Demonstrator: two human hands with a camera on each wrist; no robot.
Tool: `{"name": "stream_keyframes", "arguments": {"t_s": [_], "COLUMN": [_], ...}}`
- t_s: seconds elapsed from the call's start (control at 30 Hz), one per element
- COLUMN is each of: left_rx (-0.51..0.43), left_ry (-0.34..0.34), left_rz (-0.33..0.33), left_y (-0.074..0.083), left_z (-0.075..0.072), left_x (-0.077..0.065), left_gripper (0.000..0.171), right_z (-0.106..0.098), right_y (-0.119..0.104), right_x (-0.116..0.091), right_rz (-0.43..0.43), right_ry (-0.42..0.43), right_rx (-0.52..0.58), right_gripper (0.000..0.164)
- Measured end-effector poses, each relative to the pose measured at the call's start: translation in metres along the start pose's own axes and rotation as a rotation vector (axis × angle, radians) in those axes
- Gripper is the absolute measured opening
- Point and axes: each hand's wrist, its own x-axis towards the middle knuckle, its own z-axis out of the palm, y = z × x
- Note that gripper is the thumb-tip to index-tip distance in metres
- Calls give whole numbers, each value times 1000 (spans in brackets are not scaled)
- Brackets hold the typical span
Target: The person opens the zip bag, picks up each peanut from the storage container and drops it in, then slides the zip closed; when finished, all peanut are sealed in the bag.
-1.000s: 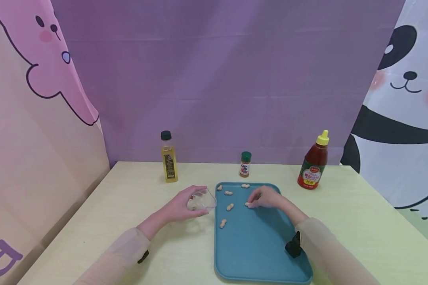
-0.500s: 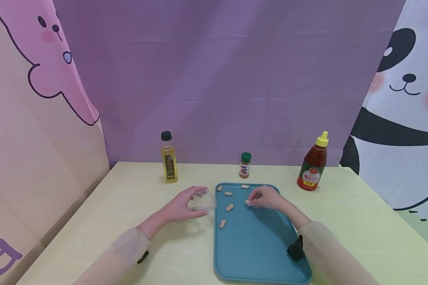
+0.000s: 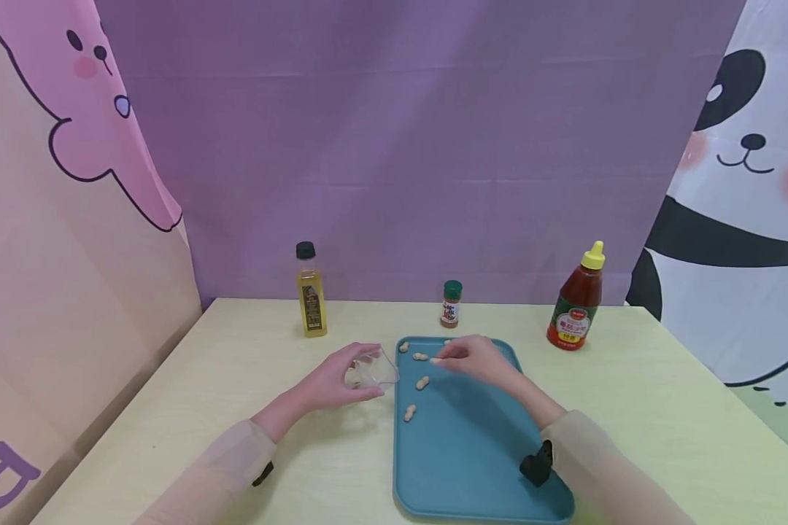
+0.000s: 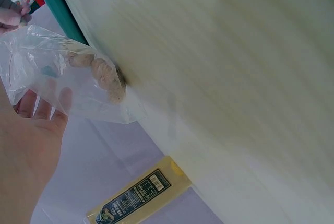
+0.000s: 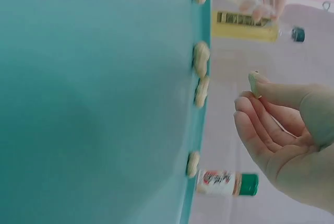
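My left hand (image 3: 335, 375) holds a clear plastic bag (image 3: 377, 370) by its mouth, beside the tray's left edge. Several peanuts (image 4: 106, 75) lie in the bottom of the bag in the left wrist view. My right hand (image 3: 478, 359) is over the upper part of the blue tray (image 3: 473, 467). Between its thumb and index finger it pinches one pale peanut (image 5: 253, 84), clear of the tray. Several unshelled peanuts lie along the tray's left and far sides, among them a near one (image 3: 410, 413) and a middle one (image 3: 422, 383). The right hand partly hides a far peanut (image 3: 448, 341).
Behind the hands stand an oil bottle (image 3: 311, 302) at the left, a small green-capped seasoning jar (image 3: 451, 310) past the tray's far edge, and a ketchup bottle (image 3: 573, 317) at the right. The pale table (image 3: 663, 408) ends at a purple curtain (image 3: 381, 182).
My right hand has lifted from the tray with the pinched peanut and moved left, toward the bag. The left hand and bag have stayed in place.
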Motion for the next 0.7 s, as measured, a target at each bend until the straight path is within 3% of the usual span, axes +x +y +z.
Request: {"name": "stream_keyframes", "arguments": {"t_s": [0.4,0.7], "left_rx": [-7,-14], "left_ry": [13,5], "left_rz": [27,25], "left_y": [-3,-5], "left_z": [0,0], "left_x": [0,0], "left_gripper": [72,74], "right_z": [17,32], "right_y": [-43,-54], "right_x": [8,13], "right_rz": [-104,-120], "right_ry": [-2,-27], "right_rx": [95,88], "right_gripper": [19,16]}}
